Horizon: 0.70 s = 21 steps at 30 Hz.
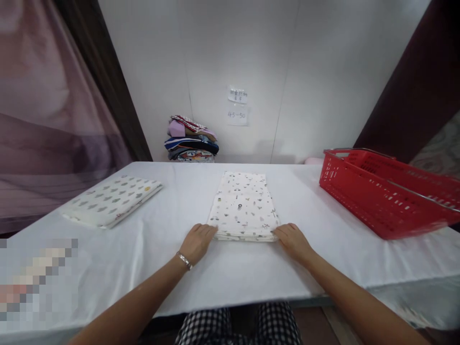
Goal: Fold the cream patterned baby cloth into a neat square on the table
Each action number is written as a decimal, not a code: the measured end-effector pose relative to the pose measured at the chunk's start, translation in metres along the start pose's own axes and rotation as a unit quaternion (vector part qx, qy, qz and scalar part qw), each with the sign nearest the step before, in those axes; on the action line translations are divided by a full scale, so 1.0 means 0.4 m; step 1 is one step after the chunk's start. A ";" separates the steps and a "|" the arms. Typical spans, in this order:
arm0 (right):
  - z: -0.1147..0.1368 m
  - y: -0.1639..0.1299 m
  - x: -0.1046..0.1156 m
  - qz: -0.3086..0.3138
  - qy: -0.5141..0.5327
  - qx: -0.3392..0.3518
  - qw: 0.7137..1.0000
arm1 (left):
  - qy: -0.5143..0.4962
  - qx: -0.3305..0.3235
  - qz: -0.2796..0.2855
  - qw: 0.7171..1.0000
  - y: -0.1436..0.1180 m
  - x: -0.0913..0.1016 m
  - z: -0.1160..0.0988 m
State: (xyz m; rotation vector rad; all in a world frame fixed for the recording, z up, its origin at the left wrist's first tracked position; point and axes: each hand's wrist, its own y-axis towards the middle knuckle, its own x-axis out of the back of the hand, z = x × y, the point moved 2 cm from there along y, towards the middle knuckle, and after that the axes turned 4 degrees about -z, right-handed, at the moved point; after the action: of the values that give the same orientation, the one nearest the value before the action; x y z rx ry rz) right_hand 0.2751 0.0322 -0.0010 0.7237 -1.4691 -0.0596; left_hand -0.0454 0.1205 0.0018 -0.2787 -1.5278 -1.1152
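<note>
— Looking down from the head camera, what do the hands have?

— Both rest at the near edge of a folded white printed cloth (pixel 244 206) lying flat on the white table (pixel 151 258). The left hand (pixel 197 242), with a bracelet (pixel 184 260) at its wrist, lies palm down, its fingertips touching the cloth's near left corner. The right hand (pixel 293 240) does the same at the near right corner. Neither hand is clenched; the fingers are loosely spread against the fabric, and whether they pinch its edge I cannot tell.

— And around them?

— Well off to the left of the left hand lies another folded cloth (pixel 111 200), with grey shapes on it. Off to the right of the right hand a red basket (pixel 381 196) stands on the table. Beyond the hands, against the wall, sits a pile of folded fabrics (pixel 190 140), and above it two paper notes (pixel 237 105).
</note>
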 end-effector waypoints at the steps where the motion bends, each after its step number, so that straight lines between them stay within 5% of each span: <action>1: 0.001 0.000 0.008 -0.006 -0.005 -0.003 1.000 | 0.002 0.007 -0.006 1.000 0.001 0.007 0.001; 11: 0.044 -0.029 -0.002 0.084 0.014 -0.023 0.996 | -0.047 0.031 0.085 0.995 -0.043 0.018 -0.033; 16: 0.034 0.004 0.041 0.162 0.117 -0.072 0.977 | -0.118 0.114 0.150 0.975 0.042 0.061 -0.012; 21: -0.065 0.125 0.010 0.098 0.219 -0.220 0.946 | -0.101 0.133 0.145 0.975 0.160 -0.031 0.008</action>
State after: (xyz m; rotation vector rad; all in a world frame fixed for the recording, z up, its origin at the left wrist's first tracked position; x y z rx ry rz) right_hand 0.2801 0.0807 0.0279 0.2034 -1.0396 -0.0664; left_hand 0.0015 0.1608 0.0225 -0.4245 -1.7316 -0.6593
